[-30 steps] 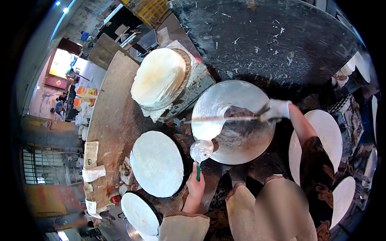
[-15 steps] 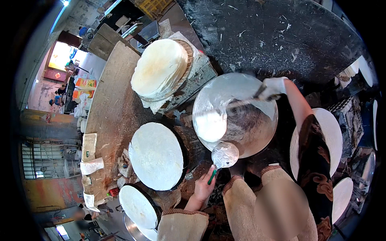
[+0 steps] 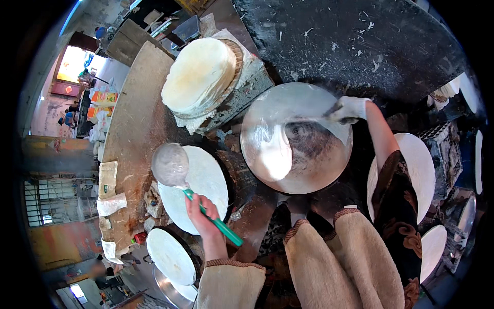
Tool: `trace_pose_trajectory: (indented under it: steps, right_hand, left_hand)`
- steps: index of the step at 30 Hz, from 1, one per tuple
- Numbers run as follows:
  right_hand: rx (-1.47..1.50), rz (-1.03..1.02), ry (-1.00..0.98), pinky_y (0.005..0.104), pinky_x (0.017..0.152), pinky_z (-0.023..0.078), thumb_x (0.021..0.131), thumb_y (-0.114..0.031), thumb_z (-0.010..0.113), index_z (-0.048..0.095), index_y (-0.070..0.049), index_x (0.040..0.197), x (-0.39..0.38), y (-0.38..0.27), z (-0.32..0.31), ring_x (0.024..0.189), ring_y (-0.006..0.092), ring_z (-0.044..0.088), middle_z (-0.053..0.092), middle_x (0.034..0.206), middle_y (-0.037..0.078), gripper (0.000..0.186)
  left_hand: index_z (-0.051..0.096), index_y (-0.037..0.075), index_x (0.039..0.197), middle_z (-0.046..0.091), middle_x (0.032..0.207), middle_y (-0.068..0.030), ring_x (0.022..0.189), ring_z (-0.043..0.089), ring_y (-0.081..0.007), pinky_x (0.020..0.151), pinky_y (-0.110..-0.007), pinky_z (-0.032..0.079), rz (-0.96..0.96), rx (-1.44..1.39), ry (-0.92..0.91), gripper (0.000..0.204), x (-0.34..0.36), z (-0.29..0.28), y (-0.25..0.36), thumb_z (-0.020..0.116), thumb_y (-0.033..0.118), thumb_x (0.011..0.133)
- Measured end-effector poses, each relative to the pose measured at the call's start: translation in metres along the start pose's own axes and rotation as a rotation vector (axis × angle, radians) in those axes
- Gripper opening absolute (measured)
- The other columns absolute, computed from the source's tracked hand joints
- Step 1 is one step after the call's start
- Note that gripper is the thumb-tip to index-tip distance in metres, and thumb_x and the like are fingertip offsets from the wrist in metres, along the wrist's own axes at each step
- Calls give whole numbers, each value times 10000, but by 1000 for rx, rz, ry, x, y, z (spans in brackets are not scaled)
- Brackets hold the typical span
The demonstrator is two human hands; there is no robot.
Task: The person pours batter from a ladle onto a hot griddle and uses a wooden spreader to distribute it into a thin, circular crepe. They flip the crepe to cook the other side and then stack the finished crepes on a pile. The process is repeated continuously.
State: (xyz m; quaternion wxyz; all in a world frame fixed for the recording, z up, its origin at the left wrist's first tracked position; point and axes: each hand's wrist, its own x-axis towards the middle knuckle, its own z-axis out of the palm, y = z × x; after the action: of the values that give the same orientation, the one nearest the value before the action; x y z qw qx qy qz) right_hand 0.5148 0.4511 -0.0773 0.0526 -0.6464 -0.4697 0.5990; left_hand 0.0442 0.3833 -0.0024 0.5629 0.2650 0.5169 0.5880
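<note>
My left hand is closed round the green handle of a ladle, whose round metal bowl hangs over a white round disc. My right hand, in a pale glove, grips a spreader; motion blurs its flat pale blade. That blade reaches across a large round griddle in front of me. White batter covers the griddle's left and far parts, while a dark patch shows near its middle.
A tall stack of thin round sheets stands at far left on a woven base. Another white disc lies at near left, and a white round sits beneath my right arm. Beyond the griddle stretches a dark surface with pale scraps.
My left hand has carried the ladle from the griddle's near edge leftward, over the white disc. The spreader has swung farther away across the griddle, and the batter's shape has changed.
</note>
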Motion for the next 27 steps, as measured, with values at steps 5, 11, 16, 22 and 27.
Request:
trace_pose_trajectory:
  steps: [5, 11, 16, 22, 27]
  right_hand:
    - [-261, -39, -165, 276, 435, 388, 787, -381, 679, 680, -60, 970, -10, 0, 25, 491, 127, 497, 564, 616, 22, 369]
    - [-151, 41, -273, 224, 398, 350, 763, -258, 707, 679, -123, 1064, -28, 16, -17, 481, 73, 484, 563, 609, -3, 331]
    - [-182, -28, -185, 245, 398, 337, 752, -274, 718, 694, -88, 970, 7, -19, 11, 470, 87, 479, 563, 604, 3, 287]
    - [-476, 127, -286, 257, 408, 350, 751, -277, 721, 690, -74, 874, -36, 4, 2, 445, 116, 466, 584, 618, 8, 240]
    - [-538, -37, 160, 276, 509, 459, 748, -218, 711, 694, -62, 914, -149, 95, 22, 595, 92, 574, 650, 749, 54, 229]
  left_hand:
    - [484, 65, 1122, 365, 609, 31, 431, 316, -41, 337, -177, 295, -103, -329, 68, 217, 19, -35, 7, 450, 210, 964]
    - [427, 81, 1280, 348, 592, 36, 411, 308, -43, 326, -185, 301, -43, -355, 6, 332, 2, -61, 15, 422, 208, 973]
    - [394, 97, 1313, 358, 588, 30, 397, 305, -42, 316, -184, 288, -53, -407, -8, 371, -18, -54, 12, 409, 264, 982]
    - [359, 49, 1343, 374, 608, 14, 377, 332, -45, 292, -180, 314, -35, -688, -217, 428, -33, -69, 25, 368, 293, 992]
    - [332, 0, 1349, 385, 631, -11, 369, 378, -59, 283, -184, 342, -55, -891, -426, 424, -11, -64, 35, 318, 240, 1000]
